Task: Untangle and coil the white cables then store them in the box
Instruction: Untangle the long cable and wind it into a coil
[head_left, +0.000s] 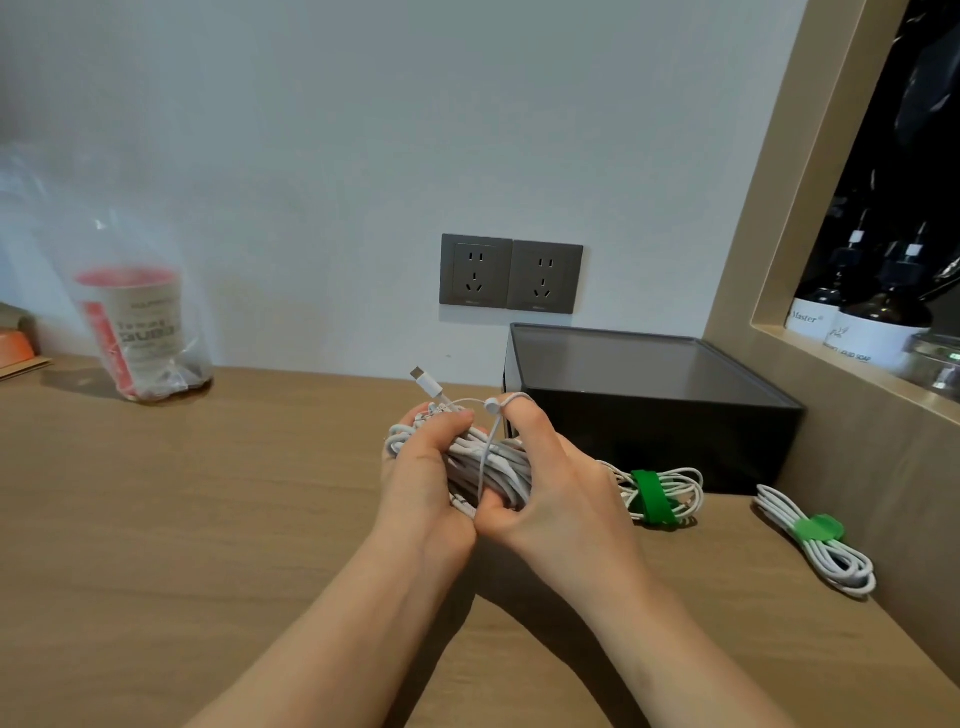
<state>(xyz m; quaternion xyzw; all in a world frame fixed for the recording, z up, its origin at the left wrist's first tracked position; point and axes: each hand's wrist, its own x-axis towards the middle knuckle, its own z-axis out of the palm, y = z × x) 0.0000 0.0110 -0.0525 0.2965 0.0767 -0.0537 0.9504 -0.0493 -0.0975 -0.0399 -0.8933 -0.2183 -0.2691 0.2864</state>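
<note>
Slippage worries me most in the head view. My left hand (421, 467) curls round one end of the bundle of smooth white round cable (501, 460). My right hand (550, 488) pinches the other end, forefinger hooked under the thin white strap with its round button (492, 406). If that strap flicks off my fingertip before it fastens, I judge the slick loops would spring apart and tangle again. The stiff white plug (427, 383) sticks up and could snag.

I hold the bundle above the matte brown wooden counter (208, 519), just left of the black rectangular box (649, 441), not in it. Whether the box's grey top is a lid I cannot tell. Two coils already tied, the green-banded white coil (670, 486) and the green-tied white coil (831, 558), lie on the counter by the box.
</note>
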